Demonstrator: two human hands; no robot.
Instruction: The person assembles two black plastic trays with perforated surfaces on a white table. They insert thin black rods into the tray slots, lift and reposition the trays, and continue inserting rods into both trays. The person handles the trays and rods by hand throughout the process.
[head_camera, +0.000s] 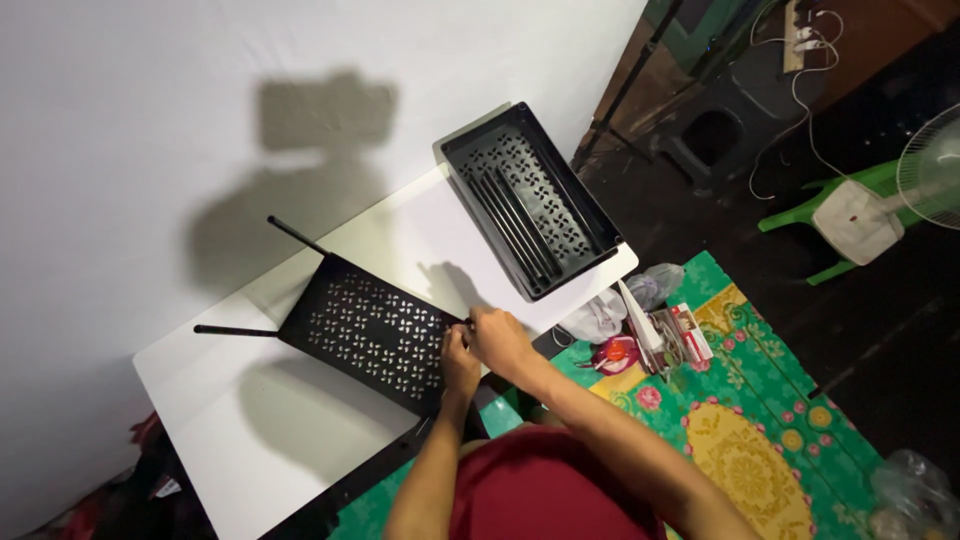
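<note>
A black perforated plastic shelf panel (365, 330) lies on the white table (230, 430), with two thin black rods sticking out of its far corners toward the wall. My left hand (460, 362) and my right hand (497, 338) meet at the panel's near right corner, fingers pinched on something small and dark there; what it is cannot be made out. A second black perforated tray (572, 214) sits at the table's far right, with several black rods lying inside it.
A white wall backs the table. On the floor to the right lie a green patterned mat (760, 420), plastic bags and small packages (650, 320). Farther off stand a green plastic chair (880, 180), a white fan and a power strip with cables.
</note>
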